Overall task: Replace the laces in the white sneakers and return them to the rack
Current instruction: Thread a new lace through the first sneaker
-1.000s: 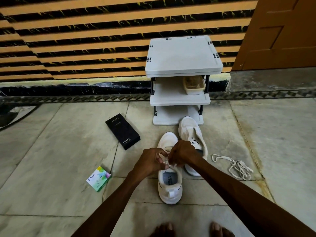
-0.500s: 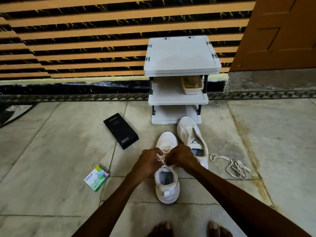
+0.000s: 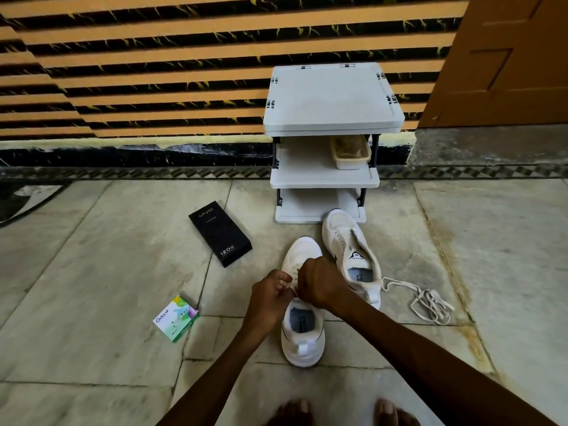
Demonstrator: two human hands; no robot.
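Left hand (image 3: 270,295) pinches a short run of white lace (image 3: 290,280) between its curled fingers. The right hand (image 3: 319,284) is curled onto the same lace from the other side, knuckles toward the camera and fingertips hidden behind them. The two hands are just beside each other, over the eyelet area of the near sneaker (image 3: 302,348).

Near sneaker: upright on its sole on the stone floor (image 3: 92,272). The long axis runs from the person toward the rack (image 3: 332,96), toe pointing at the rack and heel tab toward the person. The opening faces up and the insole is visible.

Second sneaker (image 3: 349,241): upright, just beside the first on its right and further forward. Its toe is at the front of the rack's bottom shelf, though contact cannot be confirmed. The long axis is slightly diagonal, with the heel swung to the right. The tongue is exposed.

Loose lace (image 3: 430,299): in a tangle on the floor to the right of the second sneaker, one end reaching its heel.

Other items: a beige tray (image 3: 350,153) on the rack's middle shelf; a black box (image 3: 219,238) and a small green-and-white carton (image 3: 175,318) on the floor to the left, well apart from the sneakers.
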